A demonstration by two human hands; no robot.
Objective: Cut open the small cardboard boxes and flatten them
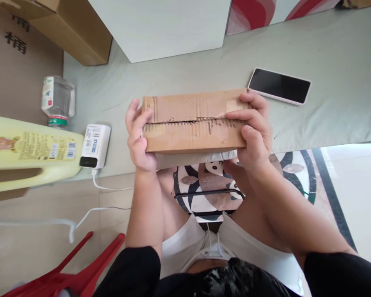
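A small brown cardboard box [194,138] is held up between both hands, near the front edge of the cloth-covered table. Its facing side has a rough, torn seam running from end to end. My left hand [139,138] grips the left end, thumb low and fingers curled over the edge. At the right end, my right hand [256,126] is closed on the box, with fingers lying across the seam. A phone [280,86] with a dark screen lies on the table just beyond my right hand.
On the left are a white power bank [95,144] with a cable, a yellow jug [34,154] and a clear bottle [58,99] lying down. A white box [173,29] and a larger cardboard box [77,31] stand behind. A red chair [80,272] is at lower left.
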